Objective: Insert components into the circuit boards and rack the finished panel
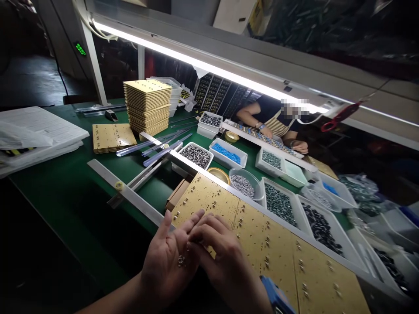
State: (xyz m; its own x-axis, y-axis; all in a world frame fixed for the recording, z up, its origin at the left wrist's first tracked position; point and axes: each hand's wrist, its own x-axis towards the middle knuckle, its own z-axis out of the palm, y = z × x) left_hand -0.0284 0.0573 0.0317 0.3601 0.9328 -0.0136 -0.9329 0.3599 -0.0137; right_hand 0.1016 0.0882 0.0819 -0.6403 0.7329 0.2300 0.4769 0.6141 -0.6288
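My left hand (166,255) is turned palm up and slightly cupped, holding a few small shiny metal parts (181,261) in its palm. Over its fingers, my right hand (218,248) is closed in a pinch; whatever lies between thumb and fingertips is too small to make out. A blue band (276,296) circles the right wrist. Just beyond both hands, a row of yellowish-tan circuit boards (258,235) lies in a metal rail frame (144,209). Pairs of small shiny metal pieces stand on the boards. My hands cover part of the nearest board.
Bins of metal pieces (196,156), blue parts (225,152), green parts (278,203) and black parts (322,229) line the far rail. A tall board stack (147,107) stands back left, papers (42,131) at left. Across the bench sits another person (262,115). Red scissors (340,117) hang at right.
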